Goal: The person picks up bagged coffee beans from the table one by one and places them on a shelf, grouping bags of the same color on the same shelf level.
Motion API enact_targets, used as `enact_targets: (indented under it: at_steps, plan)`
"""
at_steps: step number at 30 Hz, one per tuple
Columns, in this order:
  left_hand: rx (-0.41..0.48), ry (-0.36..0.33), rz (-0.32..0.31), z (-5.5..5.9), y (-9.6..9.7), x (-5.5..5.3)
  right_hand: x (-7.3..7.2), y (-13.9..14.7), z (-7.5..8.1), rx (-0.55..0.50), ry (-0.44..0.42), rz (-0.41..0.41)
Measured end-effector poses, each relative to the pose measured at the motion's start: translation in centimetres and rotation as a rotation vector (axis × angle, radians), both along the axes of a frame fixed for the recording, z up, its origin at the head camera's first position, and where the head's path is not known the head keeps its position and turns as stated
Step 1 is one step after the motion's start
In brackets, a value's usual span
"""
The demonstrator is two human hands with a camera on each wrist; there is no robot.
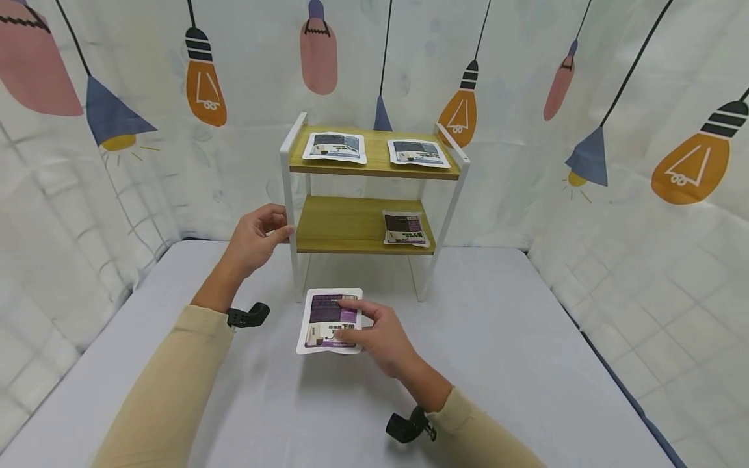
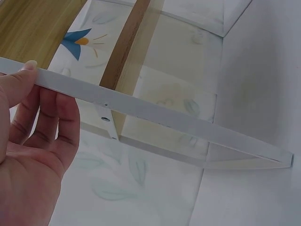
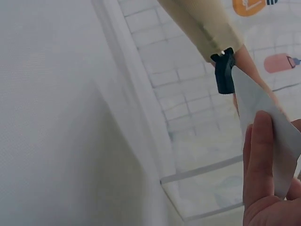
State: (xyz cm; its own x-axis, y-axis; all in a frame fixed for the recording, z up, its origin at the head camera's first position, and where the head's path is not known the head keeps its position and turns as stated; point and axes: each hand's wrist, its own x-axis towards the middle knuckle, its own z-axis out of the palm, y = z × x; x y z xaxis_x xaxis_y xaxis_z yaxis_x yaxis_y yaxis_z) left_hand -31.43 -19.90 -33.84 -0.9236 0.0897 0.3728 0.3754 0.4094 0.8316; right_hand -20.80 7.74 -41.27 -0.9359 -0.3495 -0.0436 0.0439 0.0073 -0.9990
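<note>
My left hand (image 1: 255, 239) grips the white metal frame (image 2: 160, 115) at the left front of a small two-tier shelf (image 1: 333, 224). In the left wrist view its thumb lies over the bar and its fingers curl beneath. My right hand (image 1: 383, 335) pinches the right side of a flat purple-and-white packet (image 1: 318, 318), thumb and a finger on the printed face. The packet is raised over the table in front of the shelf. From the right wrist, the packet's plain pale back (image 3: 270, 101) shows, with fingers (image 3: 261, 146) against it.
Two blue-and-white packets (image 1: 335, 147) (image 1: 417, 153) lie on the top board. A dark purple packet (image 1: 406, 229) sits at the right of the lower board. A white cloth covers the table (image 1: 497, 338), and printed curtains (image 1: 526, 130) stand close behind and beside it.
</note>
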Motion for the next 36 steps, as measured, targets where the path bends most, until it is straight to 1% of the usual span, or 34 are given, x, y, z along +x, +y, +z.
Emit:
enact_targets:
  at_steps: [11,16,27,36]
  plan:
    - [-0.006,-0.008,0.005,0.0,0.0,0.0,-1.3,-0.3,1.1,-0.019,0.039,-0.014]
    - [-0.015,-0.014,0.009,-0.1,0.0,0.0,-1.9,-0.5,1.7,-0.047,0.043,-0.013]
    - [-0.004,-0.008,0.001,-0.1,0.1,0.0,-3.2,-0.8,2.6,-0.067,0.058,-0.035]
    - [-0.014,-0.011,0.011,-0.1,0.0,0.1,-3.9,-0.9,3.4,-0.101,0.079,-0.026]
